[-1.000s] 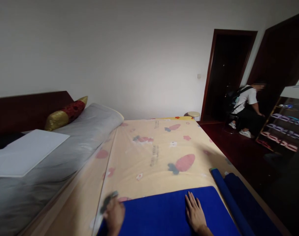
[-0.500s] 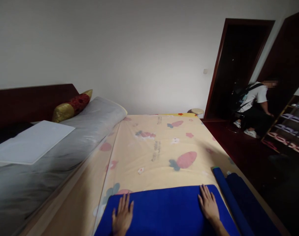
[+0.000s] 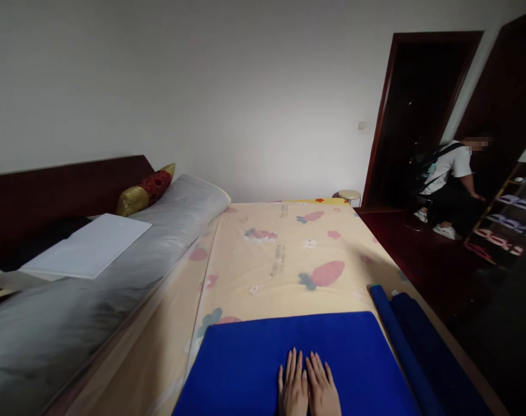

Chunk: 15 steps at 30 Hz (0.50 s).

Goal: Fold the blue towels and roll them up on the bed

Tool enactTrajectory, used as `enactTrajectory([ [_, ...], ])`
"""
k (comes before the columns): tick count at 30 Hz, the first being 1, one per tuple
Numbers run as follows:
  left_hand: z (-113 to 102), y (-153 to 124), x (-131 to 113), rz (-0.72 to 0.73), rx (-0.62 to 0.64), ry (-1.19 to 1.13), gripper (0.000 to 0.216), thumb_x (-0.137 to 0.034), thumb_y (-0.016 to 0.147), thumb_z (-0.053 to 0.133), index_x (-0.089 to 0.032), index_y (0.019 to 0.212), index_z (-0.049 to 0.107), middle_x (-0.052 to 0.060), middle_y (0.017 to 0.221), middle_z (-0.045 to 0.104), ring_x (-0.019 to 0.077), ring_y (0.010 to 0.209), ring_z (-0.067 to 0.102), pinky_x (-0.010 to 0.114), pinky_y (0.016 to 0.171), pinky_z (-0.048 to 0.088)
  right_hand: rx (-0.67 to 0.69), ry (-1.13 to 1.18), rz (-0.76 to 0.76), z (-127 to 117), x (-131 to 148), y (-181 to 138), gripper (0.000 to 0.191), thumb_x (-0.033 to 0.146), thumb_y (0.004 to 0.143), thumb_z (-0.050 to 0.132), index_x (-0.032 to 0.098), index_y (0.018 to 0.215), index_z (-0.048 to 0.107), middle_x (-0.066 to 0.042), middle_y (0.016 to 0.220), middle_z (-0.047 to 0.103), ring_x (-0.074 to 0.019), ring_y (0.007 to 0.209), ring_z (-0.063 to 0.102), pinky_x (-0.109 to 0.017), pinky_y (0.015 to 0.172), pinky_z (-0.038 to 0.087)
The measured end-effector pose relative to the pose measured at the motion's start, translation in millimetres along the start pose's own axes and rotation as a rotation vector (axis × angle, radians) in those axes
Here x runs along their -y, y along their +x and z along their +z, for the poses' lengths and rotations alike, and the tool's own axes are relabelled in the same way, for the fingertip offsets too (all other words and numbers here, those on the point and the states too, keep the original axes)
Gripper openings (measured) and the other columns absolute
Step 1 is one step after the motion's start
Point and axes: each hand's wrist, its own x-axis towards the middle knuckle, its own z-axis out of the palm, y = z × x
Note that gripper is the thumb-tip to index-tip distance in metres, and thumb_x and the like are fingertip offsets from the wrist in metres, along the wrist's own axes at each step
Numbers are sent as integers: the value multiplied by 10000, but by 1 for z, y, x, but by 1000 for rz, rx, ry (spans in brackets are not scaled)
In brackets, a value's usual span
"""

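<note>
A flat, bright blue cloth-like piece [image 3: 245, 364] lies on the bed at the bottom of the view. Side by side near its middle, both hands rest palm down on it. My left hand [image 3: 294, 386] is flat with its fingers stretched forward. Right beside it, my right hand [image 3: 322, 386] lies flat too, fingers extended and the hands close together. Neither one grips anything. Beyond the fingertips the blue surface looks smooth, up to its straight far edge.
Blue rolled or folded pieces [image 3: 422, 352] lie along the bed's right edge. The bed has a carrot-patterned cover [image 3: 263, 266]. Left are a grey quilt [image 3: 171, 219], a white board [image 3: 93, 245] and a pillow [image 3: 148, 190]. A seated person [image 3: 448, 173] is near a shoe rack [image 3: 505, 214].
Both hands have moved inward from the left and right sides of the blue piece to its middle, where they now lie together. The view has shifted slightly left.
</note>
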Motion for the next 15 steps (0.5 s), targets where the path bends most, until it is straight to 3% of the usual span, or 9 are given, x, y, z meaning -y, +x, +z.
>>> enactTrajectory([
  [3,-10,-28,31,-127,-53,46,549,-402,915,202,-319,1457,222,-27,1557,218,186,1438,222,484,1170,228,-51,-47,104,-23,-33,-31,585,533,952,232,243,1455,295,-28,1532,247,-234,1415,253,-477,1153,273],
  [6,-30,-55,92,-426,-109,117,625,-500,892,175,-278,1475,208,25,1571,215,216,1443,209,512,1152,234,-165,-124,265,-47,-82,-66,667,607,921,253,223,1465,279,-47,1540,246,-256,1418,251,-514,1147,257],
  [9,-47,-82,153,-715,-169,96,677,-508,869,147,-251,1494,131,72,1553,288,229,1423,269,534,1096,318,-257,-166,337,-55,-123,-102,693,619,909,215,225,1479,250,-57,1546,252,-266,1422,242,-529,1130,270],
  [12,-58,-102,189,-746,-228,90,675,-519,820,268,-398,1472,145,-7,1491,419,254,1403,309,588,1053,331,-300,-173,311,-51,-147,-128,692,600,909,169,222,1481,260,-67,1544,276,-271,1424,240,-528,1114,291],
  [15,-65,-103,190,-676,-241,105,676,-529,788,361,-485,1438,183,-80,1488,414,253,1432,230,601,1061,300,-359,-196,354,-47,-149,-135,761,633,892,141,162,1466,307,-115,1528,307,-301,1414,267,-541,1113,281],
])
